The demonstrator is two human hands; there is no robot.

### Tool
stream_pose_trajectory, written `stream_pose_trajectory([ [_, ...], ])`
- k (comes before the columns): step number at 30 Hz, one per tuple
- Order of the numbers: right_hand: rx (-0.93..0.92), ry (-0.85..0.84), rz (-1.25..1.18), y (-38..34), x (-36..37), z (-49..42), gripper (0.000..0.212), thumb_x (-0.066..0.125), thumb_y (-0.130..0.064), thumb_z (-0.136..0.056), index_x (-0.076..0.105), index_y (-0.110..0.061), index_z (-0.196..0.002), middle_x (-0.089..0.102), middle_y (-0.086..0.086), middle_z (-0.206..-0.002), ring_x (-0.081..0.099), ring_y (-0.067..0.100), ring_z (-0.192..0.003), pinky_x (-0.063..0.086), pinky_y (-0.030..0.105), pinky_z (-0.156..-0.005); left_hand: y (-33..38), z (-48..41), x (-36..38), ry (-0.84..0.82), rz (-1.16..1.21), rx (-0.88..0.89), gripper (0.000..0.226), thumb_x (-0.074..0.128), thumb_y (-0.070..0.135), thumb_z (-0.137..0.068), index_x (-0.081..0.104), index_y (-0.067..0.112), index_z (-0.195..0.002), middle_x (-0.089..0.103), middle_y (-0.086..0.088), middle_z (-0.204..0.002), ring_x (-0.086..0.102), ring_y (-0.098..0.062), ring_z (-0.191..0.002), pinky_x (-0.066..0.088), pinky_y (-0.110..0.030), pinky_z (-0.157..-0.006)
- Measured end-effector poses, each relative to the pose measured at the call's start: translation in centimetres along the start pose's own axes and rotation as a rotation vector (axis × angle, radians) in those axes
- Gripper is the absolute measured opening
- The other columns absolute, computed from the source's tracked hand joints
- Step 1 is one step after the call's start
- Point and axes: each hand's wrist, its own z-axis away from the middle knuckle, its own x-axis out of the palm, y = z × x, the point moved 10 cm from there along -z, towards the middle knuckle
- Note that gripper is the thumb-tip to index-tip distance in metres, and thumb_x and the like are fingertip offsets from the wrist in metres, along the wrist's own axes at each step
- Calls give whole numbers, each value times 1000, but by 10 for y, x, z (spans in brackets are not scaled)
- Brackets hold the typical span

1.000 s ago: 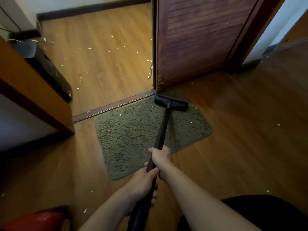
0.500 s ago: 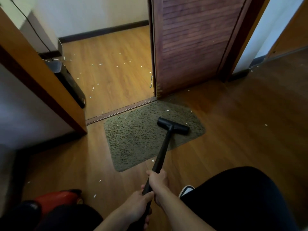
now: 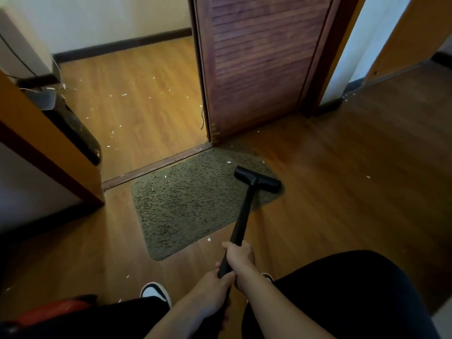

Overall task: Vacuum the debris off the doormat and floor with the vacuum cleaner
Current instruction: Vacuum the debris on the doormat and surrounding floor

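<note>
On the mat (image 3: 190, 211), right edge: nozzle (image 3: 257, 179) down. Both fists clamp the wand (image 3: 242, 216), right hand (image 3: 238, 256) ahead, left hand (image 3: 212, 289) just behind. White scraps (image 3: 229, 162) on mat and floor (image 3: 342, 204).

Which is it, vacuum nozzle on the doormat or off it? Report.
On it: the nozzle sits at the right edge of the doormat, with mat pile visible in front of and behind it.

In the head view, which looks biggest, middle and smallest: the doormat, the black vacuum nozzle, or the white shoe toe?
1. doormat
2. vacuum nozzle
3. white shoe toe: close to the nozzle's size and partly hidden, so these two are unsure.
</note>
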Motion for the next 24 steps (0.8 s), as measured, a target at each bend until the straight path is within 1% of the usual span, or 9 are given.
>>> stream_pose_trajectory([
  [2,-3,9,-10,-8,1,-15,29,66,-17,-95,56,-14,-122,71,15,-98,71,22,-54,57,29,-50,9,-7,-2,-13,38,-17,9,40,32,-105,43,24,-107,52,-10,-69,51,-19,-44,45,-23,-43],
  [4,-21,29,-5,-22,7,-22,34,67,-21,-91,58,-15,-123,72,15,-99,75,29,-71,65,41,-68,19,-15,-6,-16,74,-15,11,42,33,-104,42,27,-95,51,-11,-68,50,-20,-43,45,-24,-43],
  [6,-32,45,6,-29,11,-34,38,68,-24,-87,60,-16,-123,72,13,-102,75,35,-86,63,51,-80,25,-24,-10,1,103,-7,11,43,33,-104,39,26,-97,50,-11,-67,50,-20,-42,45,-26,-44],
  [8,-33,48,16,-34,11,-36,36,68,-24,-89,60,-14,-123,71,12,-102,75,34,-86,63,50,-80,25,-30,-11,17,130,-5,13,43,33,-104,31,30,-109,49,-11,-67,49,-19,-41,45,-25,-42],
  [12,-4,15,-5,-26,7,-29,27,65,-18,-97,54,-13,-121,69,15,-97,73,26,-59,62,37,-57,19,-24,-7,-9,143,5,19,42,31,-105,26,33,-116,48,-10,-64,48,-17,-38,44,-23,-42],
  [15,-1,4,-1,-13,12,-19,28,65,-19,-96,55,-13,-121,71,17,-94,73,27,-59,65,45,-65,8,-10,-6,-22,148,-2,9,42,30,-105,34,31,-108,47,-9,-60,46,-18,-37,42,-23,-42],
  [17,14,4,-2,-1,17,-8,31,66,-23,-94,56,-15,-122,71,15,-98,76,30,-72,65,51,-74,-2,1,-5,-34,139,-9,7,41,30,-105,39,31,-99,48,-9,-60,47,-18,-38,42,-23,-43],
  [20,37,9,34,20,28,3,38,66,-30,-90,57,-21,-125,71,11,-107,74,34,-94,63,52,-84,-18,14,-7,-12,72,-12,8,41,32,-105,41,24,-108,50,-10,-63,48,-18,-40,43,-23,-44],
  [24,17,16,22,17,29,14,39,66,-34,-91,57,-18,-125,71,12,-103,75,32,-87,63,50,-81,-21,17,-11,21,43,14,18,42,30,-104,40,19,-119,51,-10,-63,50,-18,-38,43,-24,-43],
])
